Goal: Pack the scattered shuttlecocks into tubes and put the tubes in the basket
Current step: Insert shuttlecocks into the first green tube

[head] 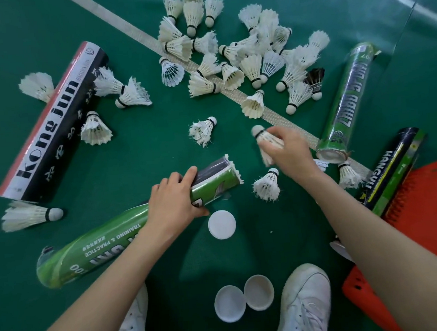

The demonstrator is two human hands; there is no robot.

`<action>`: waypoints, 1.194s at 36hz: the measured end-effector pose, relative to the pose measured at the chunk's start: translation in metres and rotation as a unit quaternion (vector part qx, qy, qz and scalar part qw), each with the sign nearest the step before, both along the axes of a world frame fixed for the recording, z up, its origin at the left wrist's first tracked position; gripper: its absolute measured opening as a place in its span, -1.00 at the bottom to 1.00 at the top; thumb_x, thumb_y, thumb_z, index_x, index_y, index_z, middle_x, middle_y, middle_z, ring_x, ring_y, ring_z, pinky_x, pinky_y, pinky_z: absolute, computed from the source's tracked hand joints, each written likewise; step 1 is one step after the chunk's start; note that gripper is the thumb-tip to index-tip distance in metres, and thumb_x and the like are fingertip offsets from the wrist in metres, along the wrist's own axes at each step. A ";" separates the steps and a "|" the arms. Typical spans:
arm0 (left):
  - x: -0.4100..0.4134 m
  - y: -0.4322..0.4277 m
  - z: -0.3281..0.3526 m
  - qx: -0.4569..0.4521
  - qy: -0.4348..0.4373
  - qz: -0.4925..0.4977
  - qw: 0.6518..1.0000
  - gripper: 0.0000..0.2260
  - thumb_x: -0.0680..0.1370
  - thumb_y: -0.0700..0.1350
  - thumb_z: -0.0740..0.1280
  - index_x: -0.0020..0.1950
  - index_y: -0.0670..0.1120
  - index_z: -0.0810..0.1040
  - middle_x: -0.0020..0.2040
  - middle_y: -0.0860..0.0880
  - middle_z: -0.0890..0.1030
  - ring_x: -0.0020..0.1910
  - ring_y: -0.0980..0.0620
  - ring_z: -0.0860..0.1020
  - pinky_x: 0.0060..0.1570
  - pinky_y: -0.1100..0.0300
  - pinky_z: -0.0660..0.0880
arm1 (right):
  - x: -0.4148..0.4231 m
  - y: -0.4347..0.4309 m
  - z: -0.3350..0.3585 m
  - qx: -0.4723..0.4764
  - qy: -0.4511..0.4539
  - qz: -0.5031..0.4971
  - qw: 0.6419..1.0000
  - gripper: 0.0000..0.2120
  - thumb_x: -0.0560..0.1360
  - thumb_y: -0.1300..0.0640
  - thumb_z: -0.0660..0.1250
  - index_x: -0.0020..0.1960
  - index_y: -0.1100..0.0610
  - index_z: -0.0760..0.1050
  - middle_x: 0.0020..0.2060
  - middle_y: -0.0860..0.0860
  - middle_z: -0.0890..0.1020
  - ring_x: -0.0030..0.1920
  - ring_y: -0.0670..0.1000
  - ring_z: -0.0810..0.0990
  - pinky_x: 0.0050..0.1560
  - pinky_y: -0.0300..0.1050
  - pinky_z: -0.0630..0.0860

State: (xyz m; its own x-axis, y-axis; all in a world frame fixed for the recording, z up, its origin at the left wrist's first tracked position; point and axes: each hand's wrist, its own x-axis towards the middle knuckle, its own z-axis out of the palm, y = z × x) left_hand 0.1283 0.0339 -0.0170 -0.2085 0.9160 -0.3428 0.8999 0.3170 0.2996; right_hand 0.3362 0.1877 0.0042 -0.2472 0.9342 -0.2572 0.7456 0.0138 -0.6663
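Left hand [173, 197]: fingers curled round the green training tube [109, 244] close to its open mouth, which points toward 1 o'clock.
Right hand [290, 152]: fingers closed on a white feather shuttlecock [263, 140], cork end toward 11 o'clock. It is just beside the tube mouth, at the mouth's 2 o'clock, and blurred.
Step in hand: probably feeding this shuttlecock into the held tube. Feather tips already show at the rim, so the tube looks near full.
Loose shuttlecocks: most of the work is left. The big heap [243, 60] lies at 12 to 1 o'clock of the view, across the white court line [135, 31], with strays at 9 and 10 o'clock and near the hands.
Other tubes: the Kong jun tube [51, 120] lies at 10 o'clock and a second green tube [344, 99] at 2 o'clock, both on the floor and apart from the basket.
Basket: the orange basket [422, 215] sits at 4 o'clock. A dark HANGUI tube [391, 171] rests on its near edge and is seemingly the only one delivered.
Lids: three white caps are off, one [221, 224] below the left hand and two [243, 298] at 6 o'clock between the white shoes [307, 304].
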 end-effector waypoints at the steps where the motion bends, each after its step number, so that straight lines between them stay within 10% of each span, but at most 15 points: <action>1: -0.003 0.000 0.000 0.003 0.000 0.005 1.000 -0.12 0.28 0.27 0.48 0.48 0.08 0.16 0.13 -0.03 0.45 0.12 -0.08 0.44 0.13 0.05 0.32 | -0.007 -0.001 0.007 -0.046 0.046 0.026 0.998 -0.75 0.49 -0.01 0.34 0.13 0.01 0.54 -0.05 -0.03 0.60 -0.10 -0.05 0.57 -0.21 -0.21 0.48; 5: -0.015 -0.002 0.002 0.007 0.002 0.031 0.999 -0.13 0.28 0.27 0.49 0.48 0.09 0.18 0.13 -0.04 0.46 0.13 -0.09 0.44 0.12 0.05 0.33 | -0.029 -0.010 0.019 -0.122 0.059 0.134 0.982 -0.73 0.44 -0.06 0.41 0.13 -0.11 0.58 -0.03 -0.13 0.58 -0.11 -0.20 0.54 -0.26 -0.42 0.40; 12: -0.031 -0.008 0.008 0.022 -0.015 0.054 0.998 -0.13 0.26 0.28 0.50 0.47 0.09 0.21 0.13 -0.03 0.46 0.13 -0.09 0.43 0.10 0.05 0.32 | -0.050 -0.021 0.022 -0.125 0.055 0.203 0.970 -0.82 0.51 -0.05 0.32 0.08 -0.06 0.60 0.05 -0.08 0.53 0.04 -0.15 0.51 0.12 -0.19 0.43; 15: -0.029 -0.012 0.010 0.021 -0.027 0.039 0.999 -0.12 0.26 0.28 0.49 0.48 0.11 0.20 0.13 -0.01 0.46 0.14 -0.07 0.43 0.10 0.07 0.30 | -0.063 -0.030 0.022 -0.122 0.114 0.166 0.972 -0.57 0.60 -0.13 0.11 0.17 0.17 0.54 0.10 0.11 0.55 0.10 0.00 0.52 0.14 -0.13 0.43; 24: -0.034 -0.024 0.017 0.043 -0.049 0.021 0.998 -0.13 0.26 0.29 0.49 0.48 0.11 0.21 0.13 0.03 0.46 0.10 -0.03 0.42 0.11 0.10 0.27 | -0.088 -0.047 0.025 -0.228 0.249 0.050 0.940 -0.45 0.59 -0.27 -0.22 0.37 -0.12 0.35 0.32 -0.12 0.46 0.44 -0.07 0.24 0.48 0.13 -0.01; 43: -0.030 -0.020 0.012 0.022 -0.027 0.040 0.999 -0.14 0.28 0.28 0.47 0.48 0.13 0.19 0.12 0.01 0.46 0.12 -0.06 0.44 0.08 0.10 0.31 | -0.115 -0.050 -0.006 -0.232 0.217 -0.030 0.948 -0.61 0.63 -0.15 0.01 0.15 0.06 0.49 0.06 -0.04 0.59 0.07 -0.11 0.52 -0.09 -0.35 0.32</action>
State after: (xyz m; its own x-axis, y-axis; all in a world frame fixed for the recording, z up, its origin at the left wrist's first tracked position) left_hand 0.0978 0.0135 -0.0052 -0.2641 0.9115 -0.3154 0.8539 0.3730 0.3629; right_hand 0.2216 0.1374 -0.0017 -0.3725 0.7618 -0.5301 0.3907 -0.3894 -0.8341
